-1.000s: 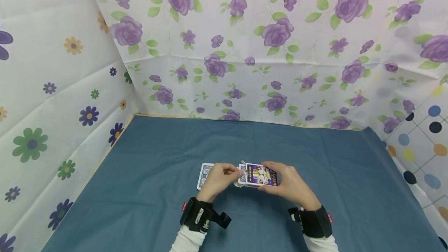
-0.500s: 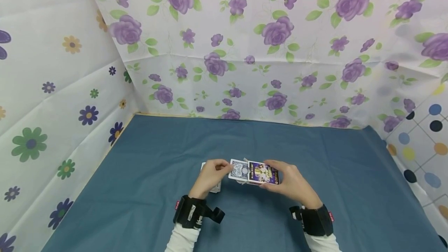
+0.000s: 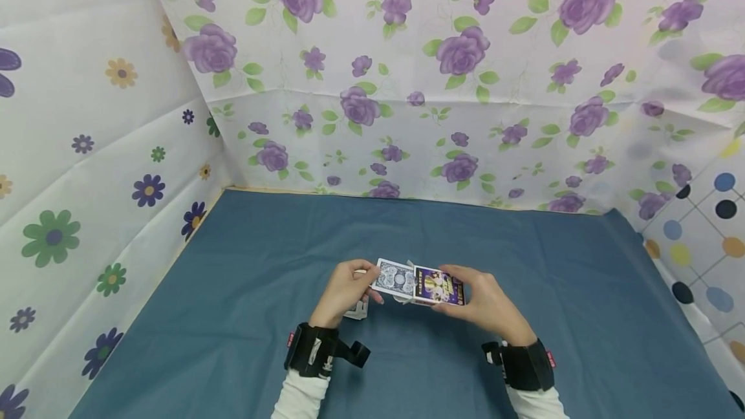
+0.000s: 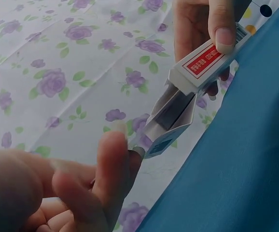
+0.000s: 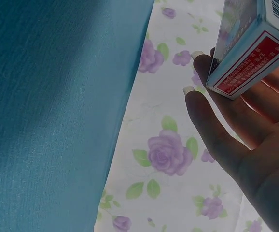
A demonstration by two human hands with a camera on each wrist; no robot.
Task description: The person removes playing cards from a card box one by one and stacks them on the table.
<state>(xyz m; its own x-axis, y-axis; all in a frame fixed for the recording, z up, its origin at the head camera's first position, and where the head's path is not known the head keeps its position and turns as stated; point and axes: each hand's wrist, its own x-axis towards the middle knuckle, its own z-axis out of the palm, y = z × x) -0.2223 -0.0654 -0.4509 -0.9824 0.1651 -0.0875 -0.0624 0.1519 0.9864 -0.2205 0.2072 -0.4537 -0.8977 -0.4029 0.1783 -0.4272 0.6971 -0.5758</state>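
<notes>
My right hand (image 3: 489, 306) holds a purple card box (image 3: 439, 286) between thumb and fingers, raised over the cloth. Out of the box's left end sticks a blue-and-white patterned playing card (image 3: 396, 278). At its outer corner, my left hand (image 3: 342, 290) pinches the card between thumb and finger. The left wrist view shows the box's flap (image 4: 171, 137) folded open towards the left fingers. A red-labelled side of the box (image 5: 250, 65) shows in the right wrist view, with the right fingers around it. Partly hidden beneath my left hand, a small stack of cards (image 3: 357, 311) lies on the cloth.
A blue cloth (image 3: 279, 231) covers the table. Behind it hangs a floral curtain (image 3: 407, 83), with another patterned sheet (image 3: 87, 180) on the left and a dotted one (image 3: 698, 257) on the right. Black straps (image 3: 317, 351) sit on both wrists.
My left hand has moved left and slightly away, drawing the playing card well out of the box. The right hand with the box has stayed nearly in place.
</notes>
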